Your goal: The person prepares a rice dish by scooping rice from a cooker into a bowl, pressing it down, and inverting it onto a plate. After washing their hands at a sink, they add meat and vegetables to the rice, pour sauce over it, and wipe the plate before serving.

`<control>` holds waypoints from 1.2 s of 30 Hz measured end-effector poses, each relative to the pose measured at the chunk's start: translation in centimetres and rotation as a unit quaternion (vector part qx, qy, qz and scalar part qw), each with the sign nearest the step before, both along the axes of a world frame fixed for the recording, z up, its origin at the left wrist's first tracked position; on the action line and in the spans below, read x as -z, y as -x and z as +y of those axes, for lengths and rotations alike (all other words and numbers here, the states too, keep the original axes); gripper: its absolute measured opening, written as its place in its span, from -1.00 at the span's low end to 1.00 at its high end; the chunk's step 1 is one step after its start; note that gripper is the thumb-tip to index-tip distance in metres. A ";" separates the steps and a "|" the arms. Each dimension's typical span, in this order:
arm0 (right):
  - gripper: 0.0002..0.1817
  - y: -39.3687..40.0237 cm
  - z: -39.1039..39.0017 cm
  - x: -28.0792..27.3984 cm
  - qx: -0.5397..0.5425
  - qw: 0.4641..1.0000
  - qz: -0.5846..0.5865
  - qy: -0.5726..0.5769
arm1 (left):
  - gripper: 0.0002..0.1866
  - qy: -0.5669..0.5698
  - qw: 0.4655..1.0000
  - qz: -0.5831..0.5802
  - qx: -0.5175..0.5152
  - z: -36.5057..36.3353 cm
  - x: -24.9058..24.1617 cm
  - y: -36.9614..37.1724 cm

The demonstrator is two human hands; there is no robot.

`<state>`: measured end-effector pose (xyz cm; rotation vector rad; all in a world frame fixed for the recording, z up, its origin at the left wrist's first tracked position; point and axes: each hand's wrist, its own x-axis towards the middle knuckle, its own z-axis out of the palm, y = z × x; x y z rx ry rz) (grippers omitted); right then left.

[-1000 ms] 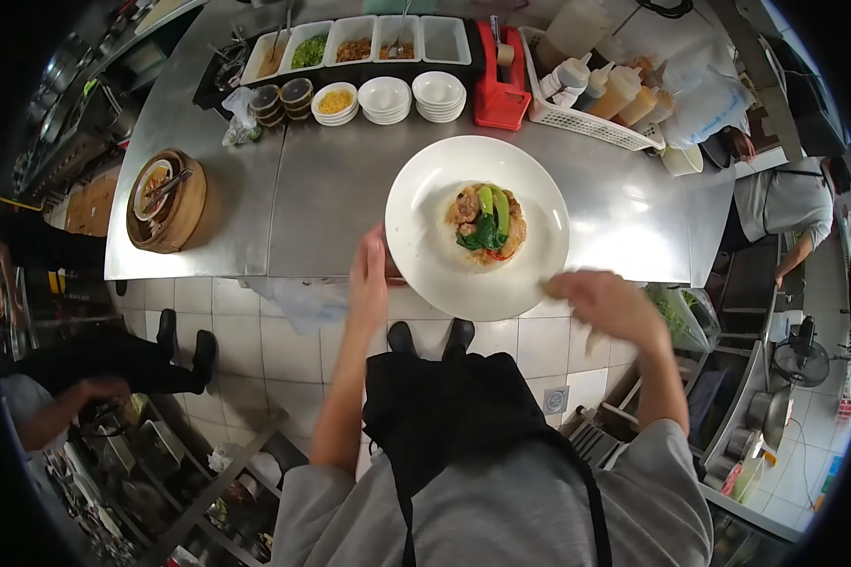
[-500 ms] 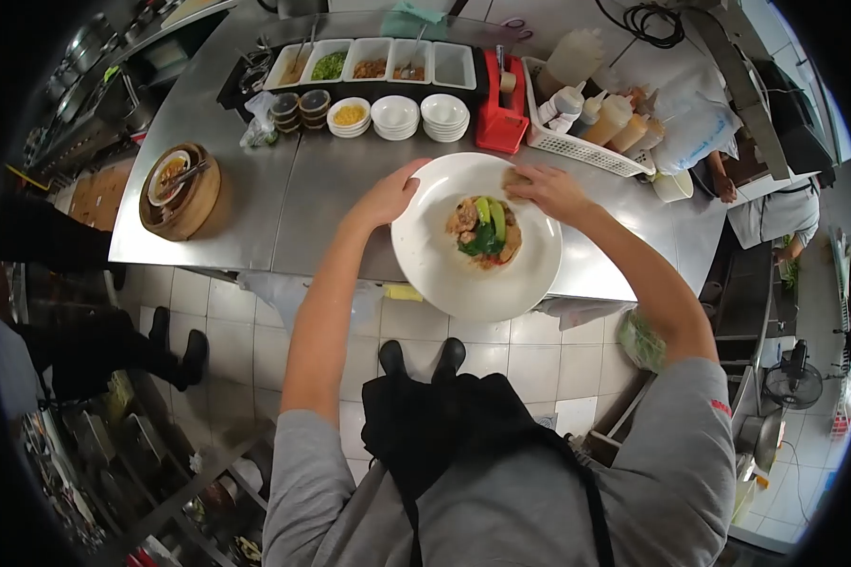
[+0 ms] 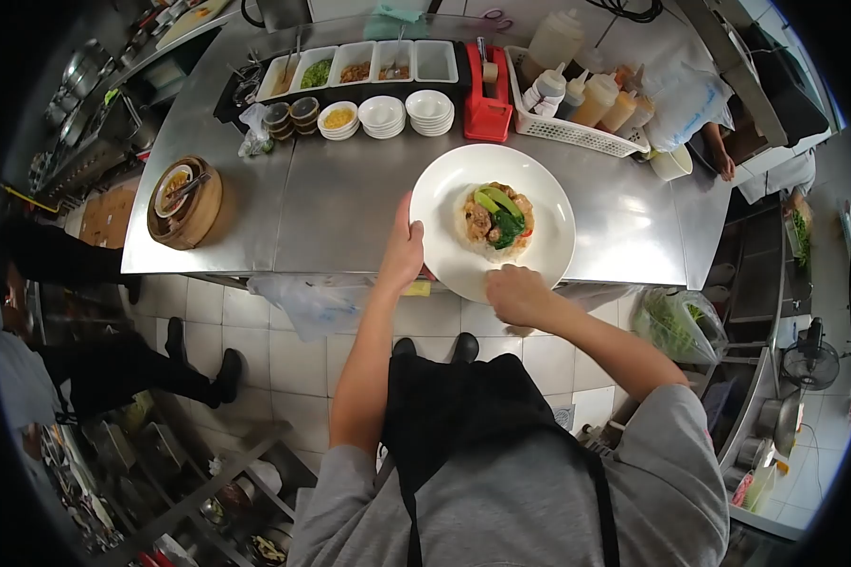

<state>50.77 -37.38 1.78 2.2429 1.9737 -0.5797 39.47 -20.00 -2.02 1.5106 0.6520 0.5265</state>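
A large white plate (image 3: 440, 255) is held up over the front edge of the steel counter. Food (image 3: 497, 221) with rice, meat pieces and green leaves lies at its centre. My left hand (image 3: 406, 248) grips the plate's left rim, thumb over the edge. Against the lower rim is my right hand (image 3: 520, 296), its fingers curled around something brownish that shows just below them; it may be a cloth, but it is mostly hidden.
Across the back of the steel counter (image 3: 350, 203) are stacked white bowls (image 3: 429, 110), white food tubs (image 3: 356, 64), a red dispenser (image 3: 488, 104) and a basket (image 3: 577, 136) of squeeze bottles. A bamboo steamer (image 3: 202, 219) sits left. A person's legs (image 3: 151, 357) are at the left; another person's arm is right.
My right hand has moved from the plate's upper right rim down to its lower rim. The plate has turned and shifted slightly right. The camera view has shifted too.
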 end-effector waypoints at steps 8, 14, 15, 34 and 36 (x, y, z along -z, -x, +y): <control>-0.81 2.5 5.1 -0.9 0.153 0.969 0.156 -0.114 | -0.47 0.202 0.977 -0.064 0.011 -1.2 -1.0 0.9; -0.77 5.0 -3.1 -4.3 0.026 0.958 0.259 -0.121 | -0.35 0.277 0.960 -0.022 0.018 -0.1 -0.2 6.2; -0.78 5.2 -3.9 -3.9 0.093 0.968 0.216 -0.086 | -0.35 0.227 0.973 -0.022 -0.022 -0.4 0.7 7.3; -0.88 -4.7 -5.0 -4.6 0.211 0.892 -0.054 -0.396 | -0.32 0.202 0.979 -0.004 -0.001 -4.2 -0.9 5.3; -0.86 -8.1 -3.7 -2.9 0.157 0.911 -0.100 -0.368 | -0.41 0.224 0.974 -0.014 0.024 -2.3 -1.9 3.1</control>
